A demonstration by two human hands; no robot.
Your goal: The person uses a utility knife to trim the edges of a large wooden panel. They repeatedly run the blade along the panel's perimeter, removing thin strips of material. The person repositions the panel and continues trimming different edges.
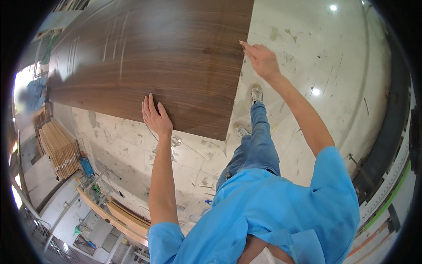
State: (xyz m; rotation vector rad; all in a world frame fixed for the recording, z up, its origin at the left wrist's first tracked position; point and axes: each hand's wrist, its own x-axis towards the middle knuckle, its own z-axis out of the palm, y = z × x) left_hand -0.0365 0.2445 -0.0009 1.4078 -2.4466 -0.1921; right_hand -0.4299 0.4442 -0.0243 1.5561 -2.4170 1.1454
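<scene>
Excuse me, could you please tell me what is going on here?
A person in a blue shirt is standing at a large brown panel, with both hands at it. The left hand lies flat on top, by the near edge. The right hand has its fingertips at the right edge; whether they grip is unclear. Another person, blurred, is by the panel's far left end.

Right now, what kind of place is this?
It looks like a woodworking workshop, maybe for doors. There's a large, dark-brown wood-grain panel in front, a stack of thin tan boards at the left, and a scuffed, pale tiled floor.
</scene>
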